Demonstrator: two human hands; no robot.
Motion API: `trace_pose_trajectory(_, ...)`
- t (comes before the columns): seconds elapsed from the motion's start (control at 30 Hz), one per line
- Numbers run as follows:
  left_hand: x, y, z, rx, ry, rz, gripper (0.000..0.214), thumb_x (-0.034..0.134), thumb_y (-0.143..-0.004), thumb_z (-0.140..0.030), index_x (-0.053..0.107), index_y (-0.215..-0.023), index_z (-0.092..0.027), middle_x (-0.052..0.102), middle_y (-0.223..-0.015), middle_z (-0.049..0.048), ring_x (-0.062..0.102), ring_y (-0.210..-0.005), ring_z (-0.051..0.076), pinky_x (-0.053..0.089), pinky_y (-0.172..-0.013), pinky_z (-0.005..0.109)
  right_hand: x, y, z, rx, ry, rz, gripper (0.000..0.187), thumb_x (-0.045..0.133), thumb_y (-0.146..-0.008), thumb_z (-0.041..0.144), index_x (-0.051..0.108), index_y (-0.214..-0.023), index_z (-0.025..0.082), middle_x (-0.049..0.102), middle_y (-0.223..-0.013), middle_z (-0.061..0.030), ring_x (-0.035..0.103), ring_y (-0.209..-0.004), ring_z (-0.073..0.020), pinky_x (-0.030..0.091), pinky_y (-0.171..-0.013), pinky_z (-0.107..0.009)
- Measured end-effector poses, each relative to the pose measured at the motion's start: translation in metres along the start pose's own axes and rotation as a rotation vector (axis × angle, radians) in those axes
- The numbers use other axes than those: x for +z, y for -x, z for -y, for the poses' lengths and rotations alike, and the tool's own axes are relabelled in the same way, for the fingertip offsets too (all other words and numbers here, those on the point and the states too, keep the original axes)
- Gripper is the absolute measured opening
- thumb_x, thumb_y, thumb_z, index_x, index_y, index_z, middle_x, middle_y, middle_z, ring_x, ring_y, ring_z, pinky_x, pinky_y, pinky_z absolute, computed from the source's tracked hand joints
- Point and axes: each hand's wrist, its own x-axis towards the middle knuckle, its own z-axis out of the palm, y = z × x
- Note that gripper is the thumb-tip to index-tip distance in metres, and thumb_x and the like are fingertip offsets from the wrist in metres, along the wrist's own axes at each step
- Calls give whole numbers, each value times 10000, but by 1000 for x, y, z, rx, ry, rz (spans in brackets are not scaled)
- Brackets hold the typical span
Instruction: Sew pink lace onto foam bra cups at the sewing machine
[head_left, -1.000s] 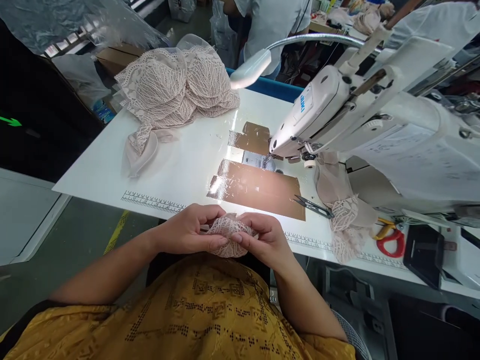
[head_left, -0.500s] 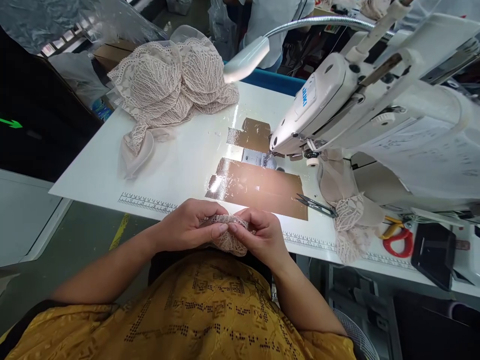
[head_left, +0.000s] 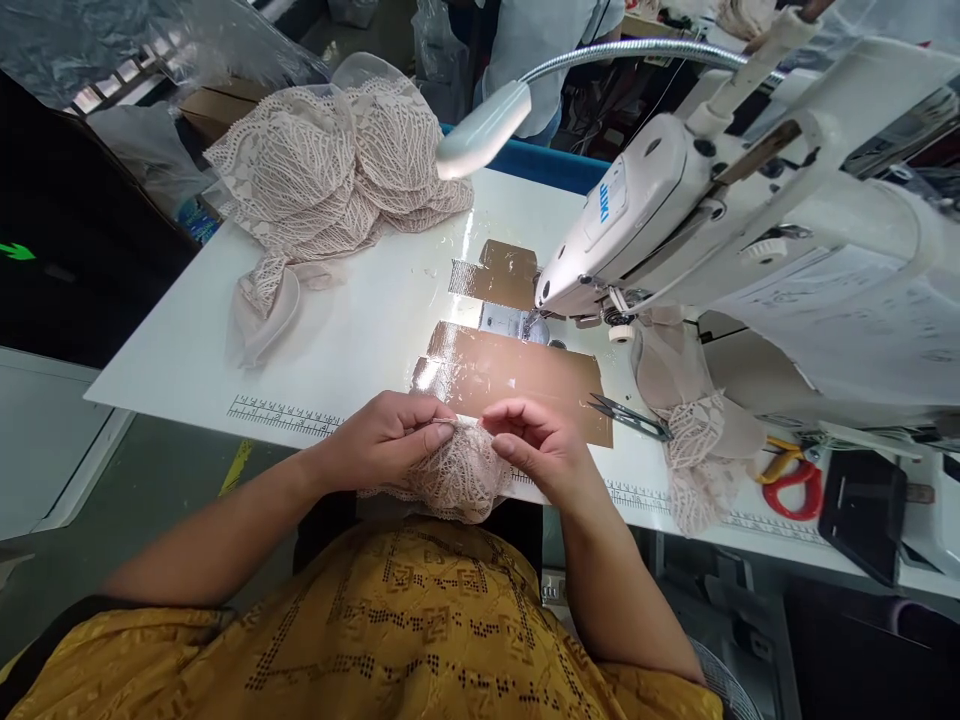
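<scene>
At the table's front edge, close to my body, is a beige lace bra cup (head_left: 461,475), its rounded lace side facing up. My left hand (head_left: 397,435) pinches its upper edge between thumb and forefinger. My right hand (head_left: 544,450) is at the cup's right side with thumb and fingers apart; whether a fingertip touches the lace I cannot tell. Beyond the hands stand the needle area of a white sewing machine (head_left: 622,215) and brown cardboard guides (head_left: 517,365) fixed on the table. Thread snips (head_left: 630,415) lie to the right of the cardboard.
Stacked lace bra cups (head_left: 300,165) rest at the table's back left. More lace pieces (head_left: 697,440) hang by the machine's right, near red-handled scissors (head_left: 795,488) and a dark phone-like device (head_left: 862,515). A bendable lamp (head_left: 484,130) reaches over the table (head_left: 172,350). Behind, a person (head_left: 532,60) stands.
My right hand has let go of the lace and moved a little right, its fingers spreading. The cup has opened out from a bunched fold, still pinched by my left hand.
</scene>
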Motion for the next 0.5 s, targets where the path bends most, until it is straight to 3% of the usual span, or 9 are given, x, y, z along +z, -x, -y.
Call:
trace_pose_trajectory(0.2,1,-13,-7,53,-117,61,322,435,-968,-347,654,-860,-137,531,-689,2,462,-633,115,376,-593,229,3,-6,14,-2,200,14,247,660,-841,412,653,-750,182,588,-652,11,494,-584,-102,398,-530,-228)
trace_pose_trajectory(0.27,1,-16,-9,40,-70,86,291,449,-958,-342,640,-877,-139,532,-717,2,469,-655,118,385,-609,228,3,-6,18,-26,240,-12,257,658,-839,402,631,-708,182,557,-614,21,459,-553,-94,363,-503,-224)
trace_pose_trajectory(0.4,0,-19,-12,-2,108,102,238,639,-855,-348,625,-988,-152,580,-843,7,520,-741,127,426,-664,224,1,-4,27,-75,290,-54,241,656,-837,372,623,-690,184,555,-601,22,451,-542,-94,347,-497,-228)
trace_pose_trajectory(0.5,1,-23,-14,-50,258,97,219,679,-835,-344,650,-916,-143,593,-789,4,529,-706,117,427,-646,219,0,-1,33,-83,293,-70,235,658,-835,366,619,-693,183,550,-592,26,442,-530,-89,337,-486,-226)
